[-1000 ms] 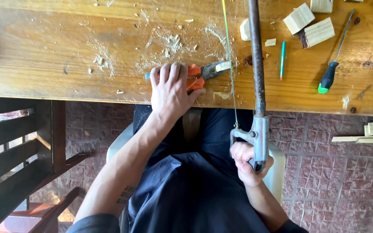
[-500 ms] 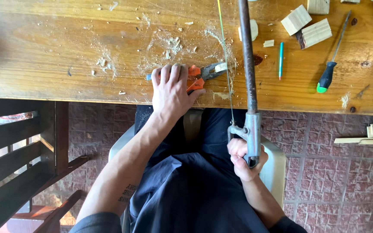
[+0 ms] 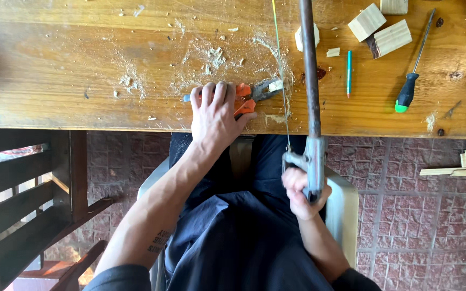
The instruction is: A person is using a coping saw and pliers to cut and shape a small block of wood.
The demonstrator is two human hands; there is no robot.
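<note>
Since the earlier frames the saw (image 3: 309,81) has been drawn back toward the body, the right hand (image 3: 304,194) clenched on its grip below the workbench (image 3: 55,70) edge. At ten o'clock from it, the left hand (image 3: 217,116) presses flat on the orange-handled pliers (image 3: 249,97), which pinch a small wood piece (image 3: 276,85) near the bench edge. That piece looks light, stiff and likely to slip, so holding it by the pliers seems apt; the thin blade (image 3: 280,75) appears fragile.

We see the right hand (image 3: 304,193) pull the saw (image 3: 312,102) nearer, handle now lower off the table edge (image 3: 136,121), frame shifted slightly left; left hand (image 3: 218,116) edged a bit left on the pliers (image 3: 254,94)
</note>
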